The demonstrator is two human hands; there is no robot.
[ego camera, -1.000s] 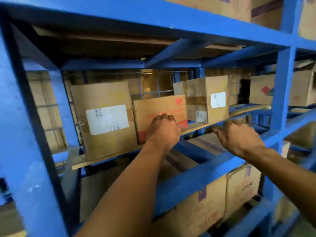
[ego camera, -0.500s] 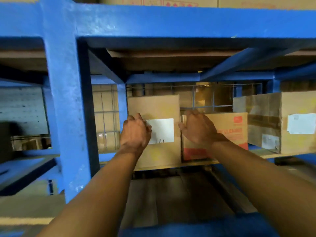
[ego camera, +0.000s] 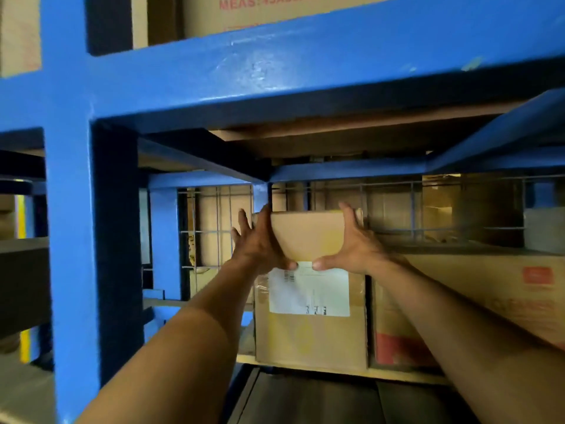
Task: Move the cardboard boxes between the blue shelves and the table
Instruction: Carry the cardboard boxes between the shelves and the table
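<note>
Head view, item one: labelled cardboard box (ego camera: 308,341), upright on the pale shelf board (ego camera: 305,371) inside the blue rack, white label (ego camera: 308,292) facing out.

Left grip (ego camera: 260,246): clasps the box's upper left edge, fingers pointing up along the side, thumb across the front at the label's top.

Right grip (ego camera: 354,246): clasps the upper right edge the same way, thumb tip near the left thumb.

Adjacent: red-printed box (ego camera: 504,270), lower in height, just beside the right side with a narrow dark gap between; the right forearm crosses its front.

Behind: wire mesh panel (ego camera: 397,209), with more cartons dimly visible through it.

Obstructions: blue upright (ego camera: 70,240) in front to the left; blue cross beam (ego camera: 305,71) overhead; dark diagonal brace (ego camera: 201,157) above the left grip.

Upper level: carton (ego camera: 275,10) with red lettering, partly cut off.
</note>
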